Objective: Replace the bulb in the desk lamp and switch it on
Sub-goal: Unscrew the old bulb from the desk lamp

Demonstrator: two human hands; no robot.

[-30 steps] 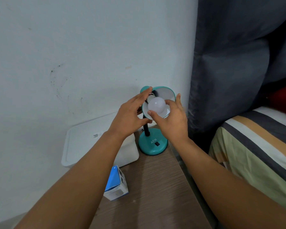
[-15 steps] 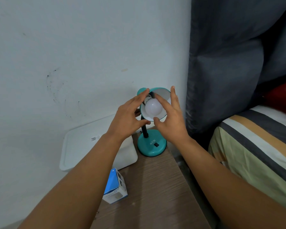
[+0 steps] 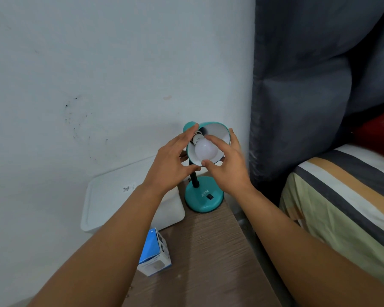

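Note:
A teal desk lamp stands on its round base (image 3: 195, 201) at the far end of a wooden bedside table (image 3: 211, 251), with a black switch (image 3: 210, 197) on the base. Its shade (image 3: 220, 131) tilts toward me, white inside. A white frosted bulb (image 3: 205, 150) sits in the socket, its neck visible. My left hand (image 3: 170, 163) grips the shade's left rim, fingers behind it and thumb underneath. My right hand (image 3: 227, 166) wraps the bulb, thumb at its lower edge and index finger across its top.
A blue and white bulb box (image 3: 155, 254) lies on the table's left side near me. A white lidded plastic bin (image 3: 111, 198) stands left of the lamp against the wall. A dark padded headboard (image 3: 302, 89) and a striped bed (image 3: 346, 196) are on the right.
My right hand loosened and spread its fingers around the bulb, then closed on it again with a fresh grip. My left hand stayed on the shade.

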